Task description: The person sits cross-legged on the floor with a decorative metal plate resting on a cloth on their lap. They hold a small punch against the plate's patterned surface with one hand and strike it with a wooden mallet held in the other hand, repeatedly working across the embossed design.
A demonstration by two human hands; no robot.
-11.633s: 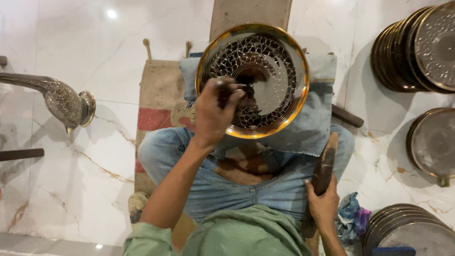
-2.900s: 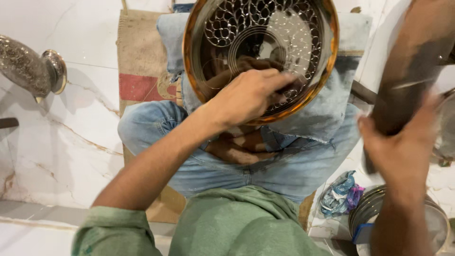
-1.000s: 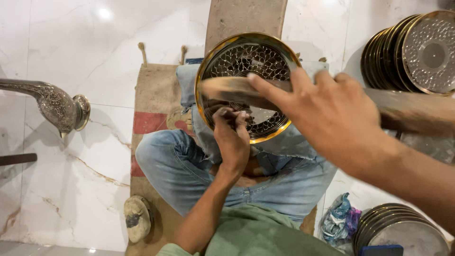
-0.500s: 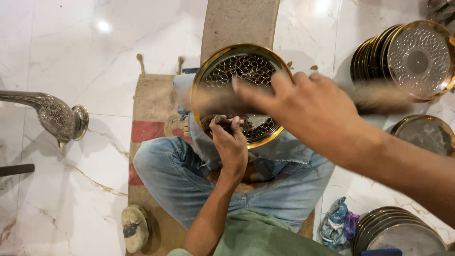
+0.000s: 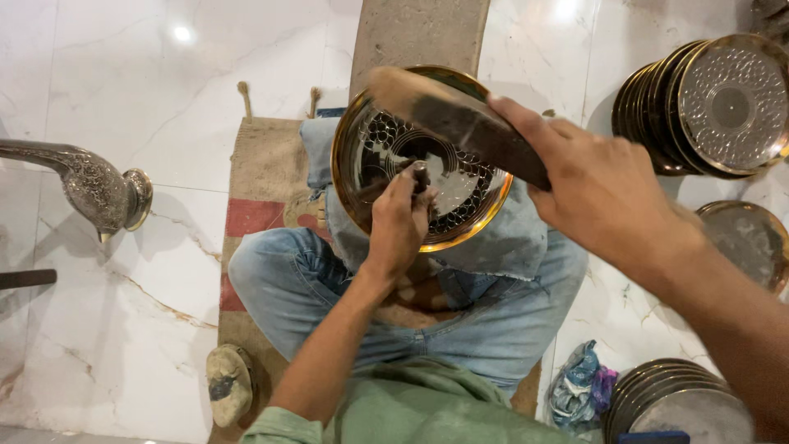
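Note:
A round brass plate (image 5: 460,226) with an engraved pattern rests tilted on a blue cloth (image 5: 514,242) across my crossed legs. My left hand (image 5: 399,222) pinches a small dark metal punch (image 5: 421,174) upright against the plate's centre. My right hand (image 5: 604,193) is raised close to the camera and grips a thick wooden mallet (image 5: 456,123), whose head hangs over the upper part of the plate, above the punch.
A stack of engraved plates (image 5: 707,107) leans at the upper right, another plate (image 5: 744,242) lies at the right, and more plates (image 5: 674,403) sit at the lower right. An engraved metal vessel (image 5: 99,189) lies on the marble floor at left. A woven mat (image 5: 263,181) lies beneath me.
The mallet in my right hand has swung down and left over the plate. My left hand has stayed on the plate with the punch.

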